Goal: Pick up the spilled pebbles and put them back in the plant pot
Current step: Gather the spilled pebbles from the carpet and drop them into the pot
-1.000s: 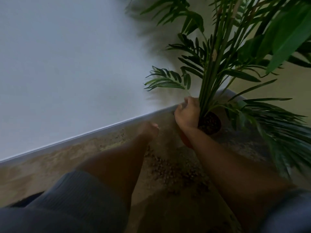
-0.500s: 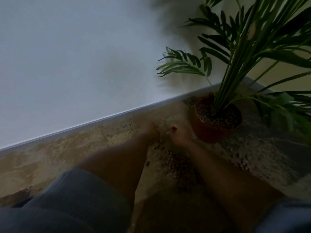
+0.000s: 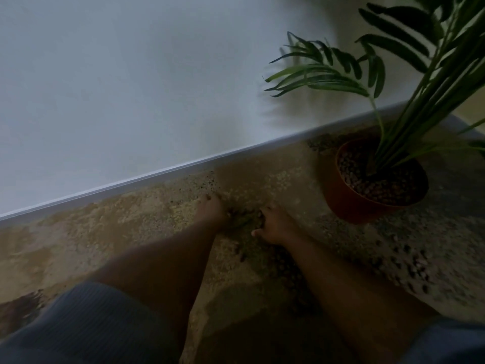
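Spilled pebbles (image 3: 245, 222) lay on the carpet (image 3: 131, 232), bunched between both hands. Left hand (image 3: 211, 210) and right hand (image 3: 274, 227) were down on the pile; grip unclear, too blurred. Plant pot (image 3: 341, 203) stood right of them, near the wall (image 3: 131, 88). Open carpet on the left.

Both hands' fingers (image 3: 265, 219) blurred — palm fronds (image 3: 393, 61) cropped
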The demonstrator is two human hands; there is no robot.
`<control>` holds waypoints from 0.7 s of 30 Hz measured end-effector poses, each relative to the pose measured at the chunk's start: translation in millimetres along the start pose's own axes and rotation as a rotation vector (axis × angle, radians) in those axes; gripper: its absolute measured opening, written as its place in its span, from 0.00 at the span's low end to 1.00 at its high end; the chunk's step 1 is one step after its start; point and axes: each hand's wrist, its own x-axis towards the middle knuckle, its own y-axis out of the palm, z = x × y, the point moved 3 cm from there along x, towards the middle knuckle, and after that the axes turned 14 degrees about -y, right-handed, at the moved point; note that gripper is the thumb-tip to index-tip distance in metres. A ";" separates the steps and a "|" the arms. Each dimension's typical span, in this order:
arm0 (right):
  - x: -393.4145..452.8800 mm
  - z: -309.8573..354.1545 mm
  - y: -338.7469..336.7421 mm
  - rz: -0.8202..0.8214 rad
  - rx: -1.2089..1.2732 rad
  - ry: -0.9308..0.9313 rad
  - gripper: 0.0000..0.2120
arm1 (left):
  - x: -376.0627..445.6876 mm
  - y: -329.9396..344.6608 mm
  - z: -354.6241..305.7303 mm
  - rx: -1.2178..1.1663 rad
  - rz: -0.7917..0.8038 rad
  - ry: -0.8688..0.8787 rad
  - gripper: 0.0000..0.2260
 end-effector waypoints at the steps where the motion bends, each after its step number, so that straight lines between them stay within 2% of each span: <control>1: 3.0 -1.4 2.7 -0.003 -0.017 -0.005 0.39 | 3.2 3.6 1.8 0.014 0.012 0.005 0.29; 3: 7.1 -4.5 7.2 -0.038 -0.018 -0.007 0.37 | 8.1 11.8 2.8 0.018 0.046 0.035 0.28; 7: 7.3 -10.3 13.3 -0.150 0.067 -0.024 0.31 | 11.6 23.5 -1.0 -0.018 0.142 0.085 0.20; 12: 0.2 -9.4 15.6 -0.221 0.068 -0.157 0.16 | 14.5 30.8 -5.6 -0.094 0.167 0.063 0.14; 16: 4.6 -4.1 11.2 -0.179 0.082 -0.126 0.08 | 10.2 32.0 -8.8 -0.101 0.166 0.036 0.07; 21: 5.5 2.4 6.0 -0.102 0.126 -0.062 0.05 | 6.7 28.4 -11.6 -0.060 0.153 0.092 0.06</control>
